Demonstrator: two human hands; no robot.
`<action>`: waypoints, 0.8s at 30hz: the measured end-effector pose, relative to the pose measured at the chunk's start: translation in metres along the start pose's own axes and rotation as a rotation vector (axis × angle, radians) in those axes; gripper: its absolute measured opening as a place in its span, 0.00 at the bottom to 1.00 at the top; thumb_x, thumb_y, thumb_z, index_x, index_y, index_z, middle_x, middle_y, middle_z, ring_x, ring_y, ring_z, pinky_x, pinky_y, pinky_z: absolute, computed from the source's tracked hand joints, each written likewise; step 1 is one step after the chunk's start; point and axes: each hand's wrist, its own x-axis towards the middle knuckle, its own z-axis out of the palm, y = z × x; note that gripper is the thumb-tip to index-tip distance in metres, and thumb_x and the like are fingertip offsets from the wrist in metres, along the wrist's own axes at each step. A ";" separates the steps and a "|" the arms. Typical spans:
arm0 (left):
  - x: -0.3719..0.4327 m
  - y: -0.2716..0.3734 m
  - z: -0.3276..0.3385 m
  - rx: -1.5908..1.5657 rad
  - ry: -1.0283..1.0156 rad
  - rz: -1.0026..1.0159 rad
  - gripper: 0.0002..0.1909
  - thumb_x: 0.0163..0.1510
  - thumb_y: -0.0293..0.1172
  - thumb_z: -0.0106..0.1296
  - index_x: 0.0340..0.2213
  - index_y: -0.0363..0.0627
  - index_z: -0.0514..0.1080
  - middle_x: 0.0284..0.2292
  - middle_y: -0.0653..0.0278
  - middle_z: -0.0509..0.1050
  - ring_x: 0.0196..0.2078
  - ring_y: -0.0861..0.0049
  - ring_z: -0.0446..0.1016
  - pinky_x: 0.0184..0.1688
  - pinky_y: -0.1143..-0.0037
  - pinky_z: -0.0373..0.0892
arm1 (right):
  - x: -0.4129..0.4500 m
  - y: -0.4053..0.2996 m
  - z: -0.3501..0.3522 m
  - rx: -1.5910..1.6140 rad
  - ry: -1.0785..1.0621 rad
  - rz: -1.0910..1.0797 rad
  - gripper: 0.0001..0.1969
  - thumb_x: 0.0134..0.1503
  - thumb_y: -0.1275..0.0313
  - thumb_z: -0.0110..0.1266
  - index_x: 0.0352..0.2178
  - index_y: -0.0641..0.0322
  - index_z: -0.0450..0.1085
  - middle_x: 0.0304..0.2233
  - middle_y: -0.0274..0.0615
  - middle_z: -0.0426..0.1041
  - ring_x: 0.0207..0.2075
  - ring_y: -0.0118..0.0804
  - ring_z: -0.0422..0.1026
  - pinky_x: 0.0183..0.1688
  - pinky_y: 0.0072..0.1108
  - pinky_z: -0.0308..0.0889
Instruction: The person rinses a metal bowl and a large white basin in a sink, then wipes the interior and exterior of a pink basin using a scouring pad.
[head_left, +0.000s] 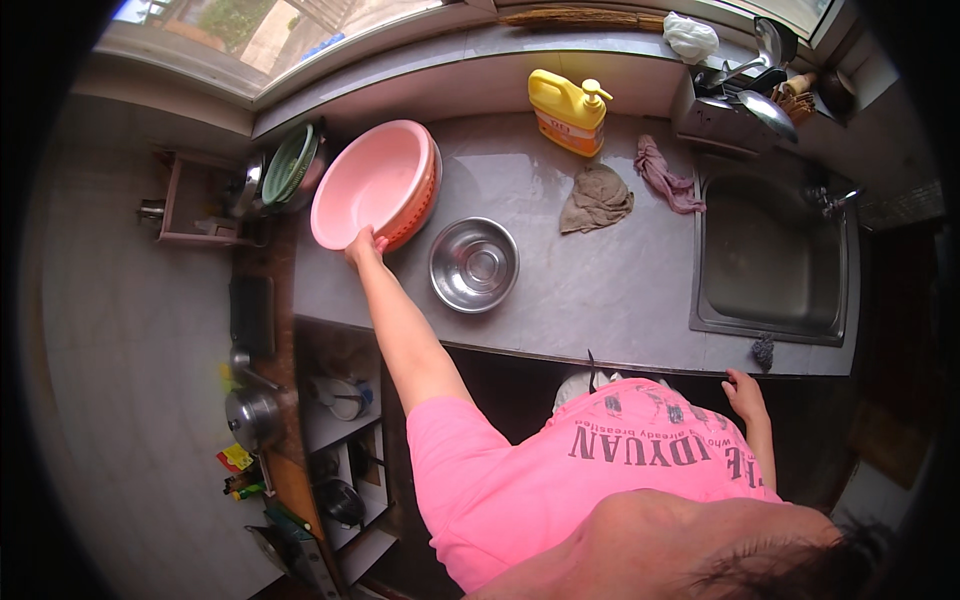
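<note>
On the left of the counter, my left hand (365, 246) grips the near rim of a pink plastic basin (371, 180). The basin is tilted and rests with an orange-pink perforated colander (420, 206) behind it; a metal edge shows behind both. Just right of them sits a shiny stainless steel bowl (475, 265), with nothing in it. My right hand (742, 393) hangs by the counter's front edge with its fingers apart and holds nothing. Closest to it is a dark scouring pad (763, 351) by the sink's near rim.
A steel sink (772, 247) with a faucet (831, 199) is at the right. Behind lie a brown cloth (598, 199), a pink cloth (666, 176) and a yellow pump jug (568, 116). A utensil holder (716, 120) hangs above the sink. Green baskets (289, 165) stand far left.
</note>
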 end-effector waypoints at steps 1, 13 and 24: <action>0.001 0.005 0.000 -0.022 -0.031 -0.037 0.14 0.47 0.22 0.50 0.36 0.26 0.65 0.32 0.46 0.71 0.28 0.59 0.74 0.30 0.68 0.76 | 0.000 0.000 0.001 0.007 0.001 -0.003 0.17 0.49 0.71 0.54 0.41 0.66 0.68 0.36 0.51 0.72 0.37 0.48 0.71 0.40 0.30 0.66; 0.020 0.056 -0.031 -0.488 -0.192 0.116 0.30 0.41 0.16 0.48 0.48 0.48 0.56 0.41 0.56 0.66 0.37 0.63 0.70 0.31 0.71 0.74 | -0.025 0.013 0.019 0.074 0.020 -0.009 0.18 0.48 0.71 0.54 0.42 0.65 0.68 0.35 0.51 0.72 0.36 0.47 0.72 0.40 0.30 0.67; -0.290 -0.012 -0.138 -0.137 -0.530 0.304 0.22 0.49 0.22 0.47 0.47 0.29 0.60 0.43 0.53 0.68 0.45 0.67 0.68 0.48 0.73 0.65 | -0.021 0.096 0.014 0.014 0.150 -0.013 0.25 0.48 0.70 0.56 0.49 0.55 0.62 0.55 0.50 0.55 0.52 0.53 0.60 0.53 0.33 0.59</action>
